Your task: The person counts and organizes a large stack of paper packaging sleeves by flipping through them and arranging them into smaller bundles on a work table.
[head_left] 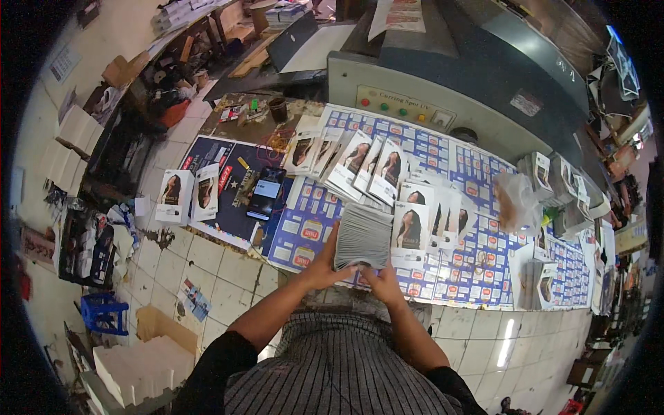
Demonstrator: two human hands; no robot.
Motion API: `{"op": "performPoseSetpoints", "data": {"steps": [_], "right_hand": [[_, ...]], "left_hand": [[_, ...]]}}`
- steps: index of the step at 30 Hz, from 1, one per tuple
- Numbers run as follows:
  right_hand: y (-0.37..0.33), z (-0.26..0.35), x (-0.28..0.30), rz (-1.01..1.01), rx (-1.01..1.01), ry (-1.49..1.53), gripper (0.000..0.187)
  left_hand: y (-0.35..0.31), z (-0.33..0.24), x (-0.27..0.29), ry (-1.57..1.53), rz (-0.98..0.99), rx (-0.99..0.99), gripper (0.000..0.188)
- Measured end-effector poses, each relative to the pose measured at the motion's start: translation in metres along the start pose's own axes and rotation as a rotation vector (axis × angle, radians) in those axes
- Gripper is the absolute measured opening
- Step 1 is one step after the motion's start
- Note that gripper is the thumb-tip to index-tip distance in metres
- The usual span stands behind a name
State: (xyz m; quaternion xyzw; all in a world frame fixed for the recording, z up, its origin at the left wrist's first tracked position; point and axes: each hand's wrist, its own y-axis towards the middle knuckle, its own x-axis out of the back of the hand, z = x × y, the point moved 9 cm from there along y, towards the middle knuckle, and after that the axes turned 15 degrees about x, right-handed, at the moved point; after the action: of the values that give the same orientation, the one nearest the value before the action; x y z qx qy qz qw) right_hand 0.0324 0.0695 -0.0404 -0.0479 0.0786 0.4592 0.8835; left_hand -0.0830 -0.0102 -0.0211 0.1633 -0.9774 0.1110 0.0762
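A thick stack of thin printed cards (364, 235) stands on edge at the near side of the table, its many pale edges facing up. My left hand (322, 268) wraps the stack's left side and near corner. My right hand (383, 282) closes on its near right corner, thumb against the front. Touching or close to the stack's right side lies a white card with a picture of long dark hair (410, 232). More such cards fan out behind it (356, 159) and to the right (449, 214).
A phone (265, 192) lies on a dark printed sheet at left, near two small card piles (173, 194). Behind the table stands a grey machine with coloured buttons (394, 109). Bundled cards (553, 180) and a clear plastic bag (517, 200) sit at right. A blue stool (105, 312) stands on the tiled floor.
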Motion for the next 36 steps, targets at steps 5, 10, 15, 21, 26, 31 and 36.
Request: {"op": "performPoseSetpoints", "data": {"steps": [5,10,15,21,26,31,36], "right_hand": [[-0.002,-0.024,0.01,0.07,0.014,-0.137,0.092],[0.007,0.003,0.012,0.021,0.159,-0.07,0.088],[0.031,0.043,0.021,0.116,0.236,-0.334,0.071],[0.033,0.053,0.006,0.106,0.241,-0.171,0.054],[0.025,0.063,-0.021,0.165,0.209,0.179,0.044],[0.015,0.028,-0.013,-0.141,-0.064,0.322,0.055],[0.006,-0.015,-0.013,-0.165,-0.327,0.362,0.056]], "left_hand": [[-0.006,-0.012,-0.002,-0.055,-0.049,-0.05,0.11],[0.001,0.0,0.004,-0.006,-0.016,0.003,0.113],[0.009,-0.012,0.024,0.276,-0.142,-0.072,0.098],[0.016,-0.013,0.029,0.099,-0.234,0.043,0.071],[0.003,-0.066,0.027,-0.194,-0.193,0.191,0.076],[0.006,-0.045,0.03,-0.508,-0.209,0.422,0.062],[-0.001,-0.012,0.021,-0.681,-0.229,0.676,0.063]]}}
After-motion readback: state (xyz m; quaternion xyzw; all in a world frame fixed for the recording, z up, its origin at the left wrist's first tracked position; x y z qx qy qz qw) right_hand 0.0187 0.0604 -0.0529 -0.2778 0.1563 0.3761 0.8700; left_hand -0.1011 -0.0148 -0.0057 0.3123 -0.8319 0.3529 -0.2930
